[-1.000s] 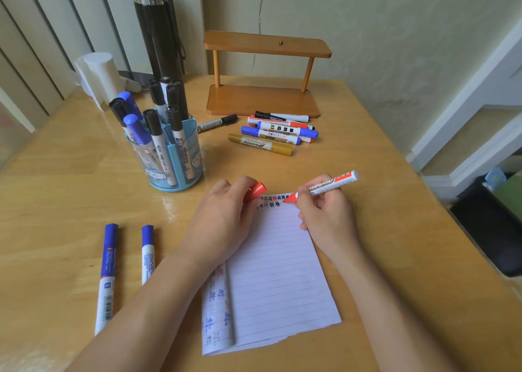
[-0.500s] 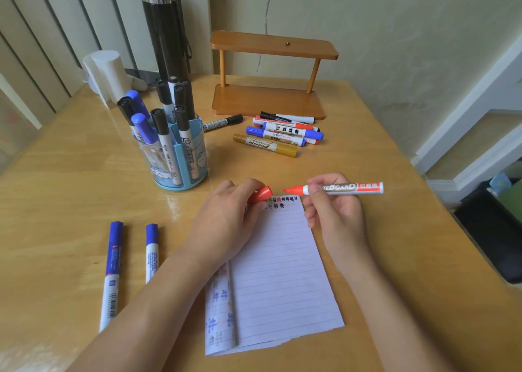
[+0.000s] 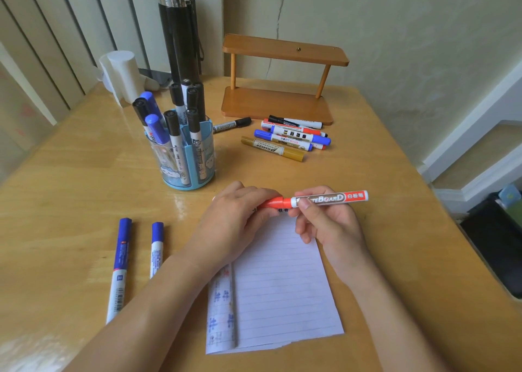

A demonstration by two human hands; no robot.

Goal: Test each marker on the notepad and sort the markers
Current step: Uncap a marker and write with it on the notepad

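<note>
Pinching the red marker [image 3: 329,198], the right hand [image 3: 333,224] faces the left hand [image 3: 234,221] — fingers curled round the red cap [image 3: 275,203] — above the notepad [image 3: 282,287]. Blue markers [image 3: 121,258] lie at eight o'clock.

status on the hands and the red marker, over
Hands: left hand grips red cap, right hand grips red marker by the barrel. Cap is at the marker's tip end, over the notepad. Nothing in the way.

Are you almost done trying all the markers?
Not quite. Done: test marks on the white lined notepad, two blue-capped markers laid aside at left. In hand: right hand holds the red whiteboard marker, left hand fits its red cap. Left, probably: the loose marker pile by the wooden shelf.
</note>
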